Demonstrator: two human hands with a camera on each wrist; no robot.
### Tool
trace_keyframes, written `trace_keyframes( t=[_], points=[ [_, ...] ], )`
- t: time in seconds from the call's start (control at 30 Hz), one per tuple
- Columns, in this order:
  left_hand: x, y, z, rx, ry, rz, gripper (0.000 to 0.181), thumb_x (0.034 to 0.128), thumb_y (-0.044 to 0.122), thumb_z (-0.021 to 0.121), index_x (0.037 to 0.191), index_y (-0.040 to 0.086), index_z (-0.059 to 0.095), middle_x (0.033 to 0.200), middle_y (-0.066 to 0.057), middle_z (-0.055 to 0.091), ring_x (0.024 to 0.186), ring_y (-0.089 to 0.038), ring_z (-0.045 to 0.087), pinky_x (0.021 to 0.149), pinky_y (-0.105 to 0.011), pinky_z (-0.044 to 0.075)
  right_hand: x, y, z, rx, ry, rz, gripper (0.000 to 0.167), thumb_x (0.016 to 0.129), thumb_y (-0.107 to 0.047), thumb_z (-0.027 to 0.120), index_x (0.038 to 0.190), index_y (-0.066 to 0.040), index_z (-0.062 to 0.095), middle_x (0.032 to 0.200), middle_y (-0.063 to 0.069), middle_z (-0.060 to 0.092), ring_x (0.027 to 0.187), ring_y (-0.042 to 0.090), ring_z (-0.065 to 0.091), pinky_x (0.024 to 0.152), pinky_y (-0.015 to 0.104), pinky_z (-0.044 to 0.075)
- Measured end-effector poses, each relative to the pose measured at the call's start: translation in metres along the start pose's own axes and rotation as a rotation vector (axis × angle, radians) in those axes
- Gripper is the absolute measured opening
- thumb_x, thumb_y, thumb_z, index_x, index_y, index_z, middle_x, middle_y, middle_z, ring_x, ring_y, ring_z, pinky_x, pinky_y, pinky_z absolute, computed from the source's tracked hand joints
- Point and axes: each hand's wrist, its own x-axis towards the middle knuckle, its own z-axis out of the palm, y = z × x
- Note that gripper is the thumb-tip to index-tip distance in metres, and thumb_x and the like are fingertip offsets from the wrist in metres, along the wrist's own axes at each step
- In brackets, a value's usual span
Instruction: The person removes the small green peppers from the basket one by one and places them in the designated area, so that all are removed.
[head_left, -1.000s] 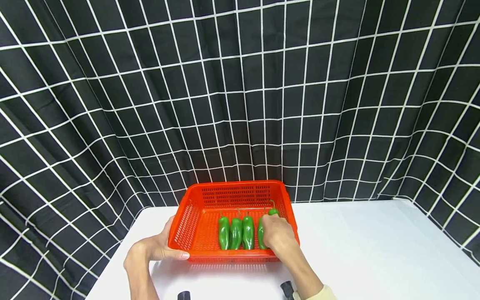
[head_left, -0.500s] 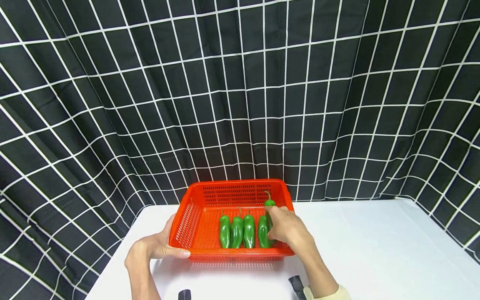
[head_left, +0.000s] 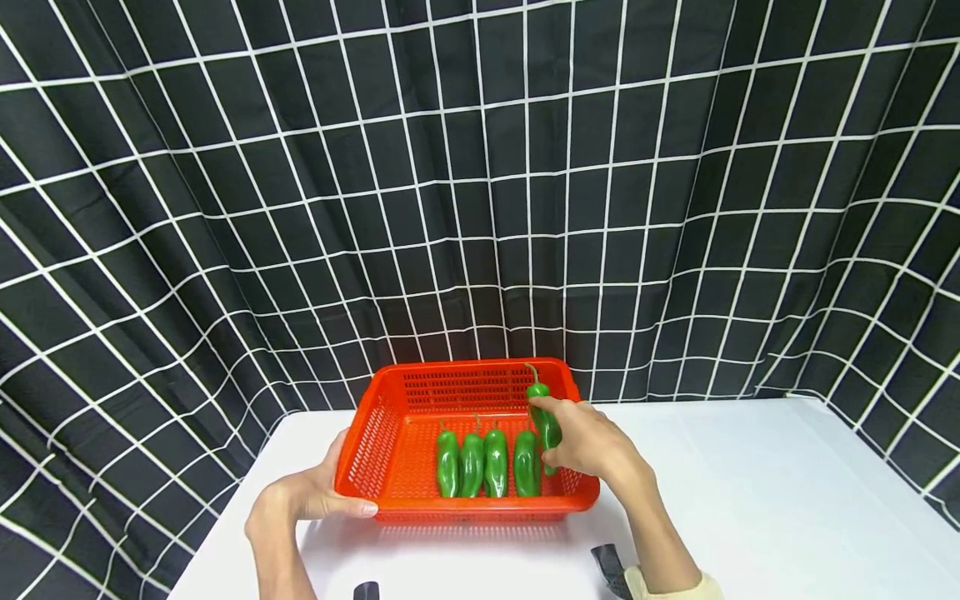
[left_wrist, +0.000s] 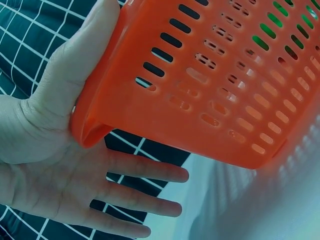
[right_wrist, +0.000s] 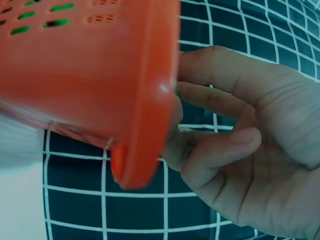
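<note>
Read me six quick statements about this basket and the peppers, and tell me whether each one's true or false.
1. The right hand holds a green pepper. True.
2. The left hand holds a pepper too. False: it touches the near-left corner of the red basket.
3. Four other peppers lie in the basket. True.
4. Those four are evenly spaced. False: three lie close together, with a gap before the rightmost one.
5. A plain white sheet hangs behind the basket. False: the backdrop is black with white grid lines.
6. The basket's open top faces up. True.
</note>
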Motion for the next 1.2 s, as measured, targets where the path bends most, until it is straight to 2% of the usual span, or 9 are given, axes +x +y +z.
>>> trace_keyframes(
  t=[0.13, 0.2, 0.4, 0.63, 0.83, 0.97, 1.1, 1.2],
  points=[
    [0.0, 0.001, -0.002, 0.018, 0.003, 0.005, 0.14, 0.0687, 0.057, 0.092, 0.167, 0.019, 0.0, 0.16, -0.022, 0.041, 0.133, -0.038, 0.053, 0.11, -0.065, 0.046, -0.003, 0.002, -0.009, 0.02, 0.006, 0.003, 0.079, 0.074, 0.001, 0.086, 0.147, -0.014, 0.06, 0.101, 0.01, 0.07, 0.086, 0.024, 0.057, 0.061, 0.031, 0.047],
    [0.001, 0.002, -0.003, 0.034, 0.006, 0.018, 0.14, 0.0684, 0.06, 0.091, 0.167, 0.018, 0.0, 0.161, -0.023, 0.04, 0.131, -0.039, 0.055, 0.109, -0.066, 0.047, -0.005, 0.004, -0.014, 0.017, 0.017, 0.001, 0.079, 0.075, 0.0, 0.086, 0.148, -0.014, 0.059, 0.093, 0.011, 0.068, 0.088, 0.025, 0.055, 0.061, 0.031, 0.046],
    [0.0, 0.004, -0.003, 0.029, 0.006, 0.02, 0.139, 0.0686, 0.058, 0.092, 0.167, 0.02, 0.001, 0.16, -0.022, 0.04, 0.132, -0.038, 0.054, 0.11, -0.065, 0.047, -0.011, 0.01, -0.026, 0.06, 0.011, -0.006, 0.081, 0.078, -0.001, 0.082, 0.152, -0.013, 0.053, 0.068, 0.006, 0.057, 0.071, 0.02, 0.053, 0.056, 0.03, 0.043],
    [0.0, 0.004, -0.001, 0.014, 0.005, 0.026, 0.138, 0.0688, 0.055, 0.093, 0.167, 0.02, 0.001, 0.161, -0.022, 0.039, 0.134, -0.039, 0.052, 0.111, -0.065, 0.046, -0.021, 0.027, -0.044, 0.096, 0.037, -0.024, 0.08, 0.08, -0.001, 0.08, 0.153, -0.005, 0.049, 0.076, 0.005, 0.07, 0.069, 0.016, 0.062, 0.058, 0.032, 0.047],
    [0.0, 0.003, -0.001, 0.0, 0.002, 0.028, 0.139, 0.0684, 0.055, 0.093, 0.167, 0.02, 0.001, 0.162, -0.021, 0.038, 0.136, -0.039, 0.05, 0.112, -0.065, 0.045, -0.022, 0.049, -0.053, 0.051, 0.069, 0.043, 0.078, 0.081, -0.003, 0.081, 0.152, -0.003, 0.049, 0.089, 0.012, 0.07, 0.075, 0.021, 0.063, 0.06, 0.033, 0.049],
    [0.0, 0.002, -0.001, 0.008, 0.003, 0.023, 0.139, 0.0688, 0.055, 0.093, 0.167, 0.02, 0.001, 0.161, -0.021, 0.039, 0.135, -0.039, 0.051, 0.11, -0.066, 0.046, -0.016, 0.064, -0.051, -0.011, 0.052, 0.124, 0.079, 0.079, -0.004, 0.082, 0.151, -0.003, 0.05, 0.094, 0.017, 0.067, 0.084, 0.028, 0.061, 0.064, 0.039, 0.051],
    [-0.001, 0.001, -0.001, 0.013, 0.002, 0.016, 0.138, 0.0691, 0.055, 0.092, 0.167, 0.02, 0.001, 0.16, -0.021, 0.041, 0.134, -0.038, 0.052, 0.11, -0.065, 0.046, -0.006, 0.078, -0.041, -0.018, 0.004, 0.177, 0.078, 0.077, -0.003, 0.082, 0.149, -0.002, 0.052, 0.108, 0.024, 0.066, 0.095, 0.035, 0.06, 0.07, 0.045, 0.057],
    [-0.002, 0.0, 0.0, 0.013, 0.003, 0.016, 0.138, 0.0689, 0.055, 0.093, 0.167, 0.02, 0.001, 0.16, -0.021, 0.041, 0.133, -0.037, 0.053, 0.11, -0.065, 0.047, 0.0, 0.085, -0.031, 0.007, -0.044, 0.203, 0.076, 0.077, -0.003, 0.082, 0.147, -0.003, 0.055, 0.114, 0.027, 0.066, 0.091, 0.032, 0.062, 0.07, 0.042, 0.056]
  ],
)
